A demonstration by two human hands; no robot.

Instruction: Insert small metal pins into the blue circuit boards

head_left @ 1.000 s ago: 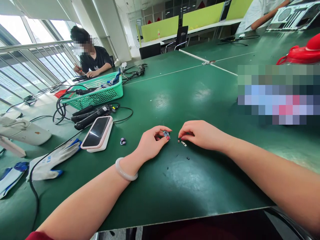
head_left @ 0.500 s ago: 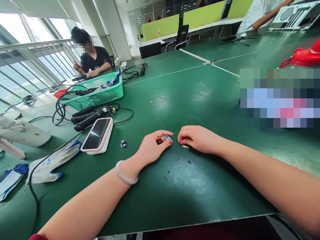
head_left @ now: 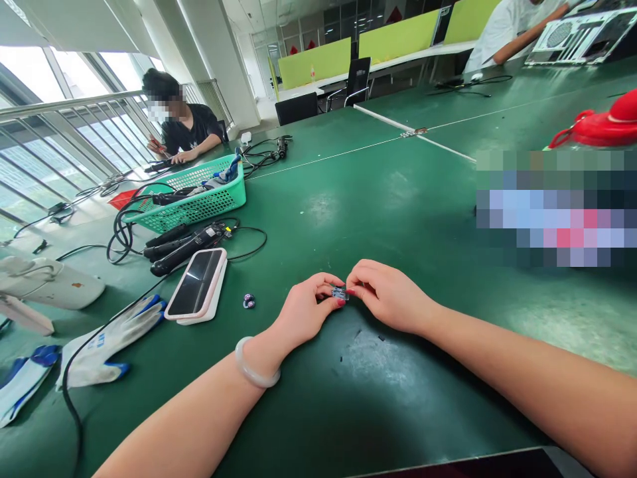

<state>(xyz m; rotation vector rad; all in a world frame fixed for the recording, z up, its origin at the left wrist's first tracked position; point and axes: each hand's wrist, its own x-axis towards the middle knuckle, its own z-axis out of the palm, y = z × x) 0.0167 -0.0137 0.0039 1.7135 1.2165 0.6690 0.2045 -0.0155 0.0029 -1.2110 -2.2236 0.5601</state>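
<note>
Between thumb and fingers, my left hand (head_left: 307, 309) pinches a small blue-grey piece (head_left: 339, 293) that looks like a tiny circuit board. My right hand (head_left: 391, 299) meets its right edge with thumb and index finger pressed together. Whatever those right fingertips hold is too small and covered to make out. On the green table (head_left: 318, 245) below the hands lie two tiny dark bits, one of them a black rectangle (head_left: 381, 338). A small dark purple-and-white object (head_left: 249, 301) sits left of my left hand.
To the left lie a phone (head_left: 196, 287), black handheld devices (head_left: 189, 247) with cables, and white-blue gloves (head_left: 107, 342). Behind them stands a green basket (head_left: 199, 211). A red lid (head_left: 604, 128) is at right. Two people sit farther off, one beside a computer case (head_left: 580, 41).
My right hand has moved left, bringing its fingertips to the piece in my left hand. The small pale piece under the right fingers no longer shows on the table. The view has tilted slightly.
</note>
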